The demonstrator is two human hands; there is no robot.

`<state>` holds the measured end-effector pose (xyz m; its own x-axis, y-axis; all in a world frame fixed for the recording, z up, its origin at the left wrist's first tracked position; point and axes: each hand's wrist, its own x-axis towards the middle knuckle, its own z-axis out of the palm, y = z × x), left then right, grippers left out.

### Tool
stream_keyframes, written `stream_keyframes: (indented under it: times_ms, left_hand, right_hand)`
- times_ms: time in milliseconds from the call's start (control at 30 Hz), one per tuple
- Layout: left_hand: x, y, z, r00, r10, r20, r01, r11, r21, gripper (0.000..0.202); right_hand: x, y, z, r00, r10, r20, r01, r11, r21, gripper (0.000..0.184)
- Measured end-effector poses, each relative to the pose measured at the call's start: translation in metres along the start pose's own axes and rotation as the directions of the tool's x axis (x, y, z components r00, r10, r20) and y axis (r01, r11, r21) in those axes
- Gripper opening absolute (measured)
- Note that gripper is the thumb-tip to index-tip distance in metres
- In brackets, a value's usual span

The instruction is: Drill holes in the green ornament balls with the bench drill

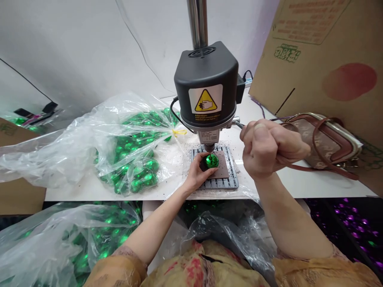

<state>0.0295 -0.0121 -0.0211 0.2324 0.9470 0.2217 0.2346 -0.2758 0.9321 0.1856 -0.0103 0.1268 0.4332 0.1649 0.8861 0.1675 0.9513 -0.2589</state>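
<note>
Under the black drill press [206, 79] lies a shiny green faceted ball [212, 160], gripped between the thumb and fingers of my left hand [199, 171]. The ball rests on a brownish square plate [223, 169] on the slotted grey base [233, 181], just below the chuck [209, 148]. My right hand [269, 147] is closed in a fist around the press's feed lever [238, 124]; most of the lever is hidden by the fingers.
A clear bag [116, 115] of green balls, with a yellow tie [178, 132], lies on the white table left. More bagged green balls [98, 247] sit below the edge. At right are a pink handbag [335, 139] and a large cardboard box [317, 52]; purple balls [350, 223] lie lower right.
</note>
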Motion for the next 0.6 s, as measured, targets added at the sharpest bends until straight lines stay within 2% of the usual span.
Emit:
stream_keyframes:
  times_ms: [400, 600]
  left_hand:
    - [0.0, -0.002, 0.0, 0.999, 0.032, -0.002, -0.032, 0.999, -0.011, 0.055]
    - [0.0, -0.003, 0.0, 1.0, 0.028, -0.006, -0.028, 0.999, -0.021, 0.054]
  right_hand:
    - [-0.012, 0.006, -0.007, 0.988, -0.15, 0.044, 0.149, 0.988, 0.036, 0.044]
    - [-0.022, 0.006, -0.015, 0.984, -0.153, 0.091, 0.149, 0.988, 0.047, 0.041]
